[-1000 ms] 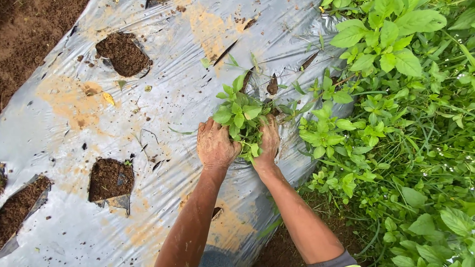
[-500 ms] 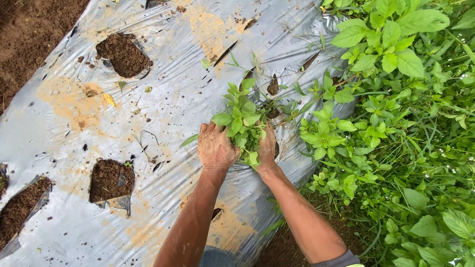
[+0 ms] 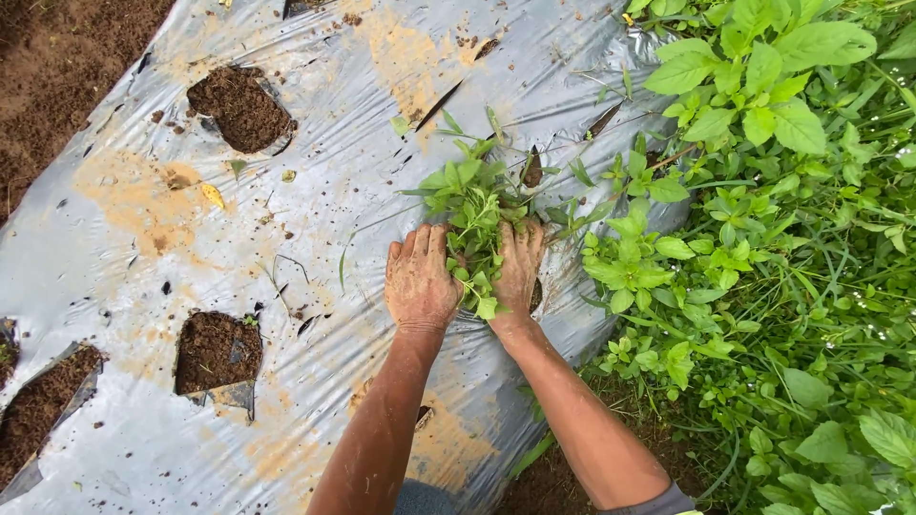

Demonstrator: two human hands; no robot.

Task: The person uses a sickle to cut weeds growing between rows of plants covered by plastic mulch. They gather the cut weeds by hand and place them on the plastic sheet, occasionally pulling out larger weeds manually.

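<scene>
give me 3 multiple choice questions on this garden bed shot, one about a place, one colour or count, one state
1. Where is the clump of green weeds that both hands work at?
A. on the bare soil at far left
B. on the plastic sheet near its right edge
C. inside the upper soil hole

2. What colour is the plastic sheet over the bed?
A. silver-grey
B. red
C. bright blue

3. How do the left hand and right hand stand?
A. both lifted away from the weeds
B. only one touches the weeds
C. both soil-smeared, one on each side of the clump

Answers:
1 B, the clump sits on the sheet beside the green growth at right.
2 A, the sheet shines silver-grey with muddy stains.
3 C, the two hands flank the clump with fingers against its leaves.
</scene>
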